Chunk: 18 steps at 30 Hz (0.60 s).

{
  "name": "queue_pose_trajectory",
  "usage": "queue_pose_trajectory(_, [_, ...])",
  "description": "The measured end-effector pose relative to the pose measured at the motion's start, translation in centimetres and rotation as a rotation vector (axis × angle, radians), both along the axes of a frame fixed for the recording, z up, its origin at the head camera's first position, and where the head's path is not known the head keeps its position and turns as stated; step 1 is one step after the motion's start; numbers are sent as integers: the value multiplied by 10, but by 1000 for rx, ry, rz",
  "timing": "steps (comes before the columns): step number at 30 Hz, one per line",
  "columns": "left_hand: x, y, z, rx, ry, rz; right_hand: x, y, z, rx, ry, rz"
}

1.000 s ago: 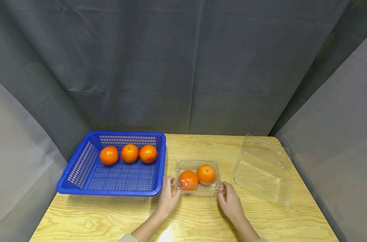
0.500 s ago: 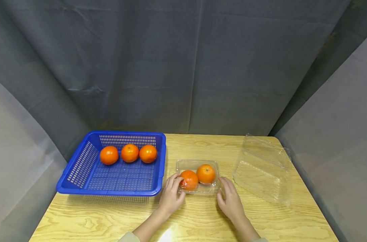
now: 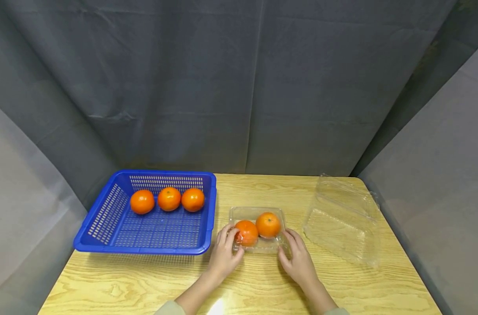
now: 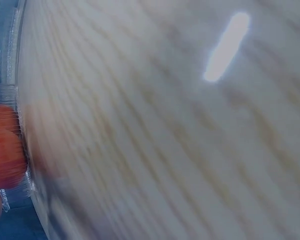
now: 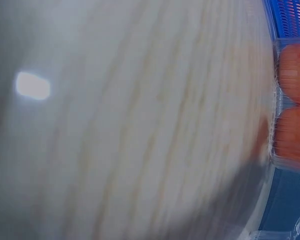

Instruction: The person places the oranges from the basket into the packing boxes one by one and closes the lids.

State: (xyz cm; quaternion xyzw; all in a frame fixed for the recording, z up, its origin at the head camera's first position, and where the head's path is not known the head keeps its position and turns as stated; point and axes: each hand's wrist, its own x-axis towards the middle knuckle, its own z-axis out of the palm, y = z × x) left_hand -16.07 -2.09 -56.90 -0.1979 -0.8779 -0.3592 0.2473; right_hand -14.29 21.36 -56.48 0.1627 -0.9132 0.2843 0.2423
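Note:
In the head view a small clear plastic clamshell box (image 3: 262, 248) sits on the table with two oranges in it, a left orange (image 3: 246, 232) and a right orange (image 3: 268, 225). Clear plastic shines over the left one. My left hand (image 3: 223, 257) grips the box's front left corner, fingers curved over the side and thumb at the front. At the front right corner my right hand (image 3: 300, 261) holds the box between fingers and thumb. Both wrist views catch the box only at their edge: oranges (image 4: 7, 157) on the left, oranges (image 5: 294, 132) on the right.
A blue plastic basket (image 3: 144, 250) with three oranges (image 3: 169, 199) stands left of the box. On the right lies another clear plastic container (image 3: 343, 223), spread open. The wooden table (image 3: 254, 288) is backed by a grey curtain (image 3: 183, 87).
My left fingers have moved up and right over the box's left side, thumb now at its front. My right fingers have straightened from a pinch and moved up along the right edge.

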Motion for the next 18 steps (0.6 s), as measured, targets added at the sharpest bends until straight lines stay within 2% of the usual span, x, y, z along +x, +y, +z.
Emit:
queue_pose_trajectory(7, [-8, 3, -1, -10, -8, 23, -11, 1, -4, 3, 104, 19])
queue_pose_trajectory(18, [-25, 11, 1, -57, -45, 81, -29, 0, -5, -10, 102, 11])
